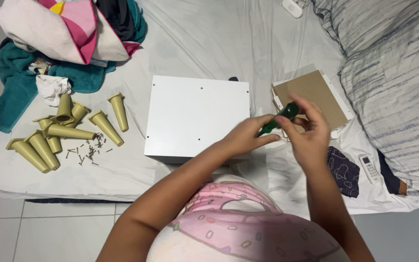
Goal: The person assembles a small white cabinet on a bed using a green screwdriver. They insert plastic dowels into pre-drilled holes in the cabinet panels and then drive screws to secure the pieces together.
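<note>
Green plastic marks the handle of a screwdriver [280,116], which is held between both hands above the right edge of a white panel [197,116] laid on a bed sheet [122,165]. The left hand [246,137] is curled around the lower end of the handle, its fingers [263,141] pressed under and beside it. The right hand [309,133] is closed over the upper end, with the thumb and fingertips pinched around the tool so that the tip is hidden. A stack of brown boards [316,94] is seen just behind the hands. Olive tapered furniture legs [69,128] and a scatter of small screws [88,150] are spread well to the left, near a pile of clothes [64,34]. A white remote [369,167] is seen to the right.
</note>
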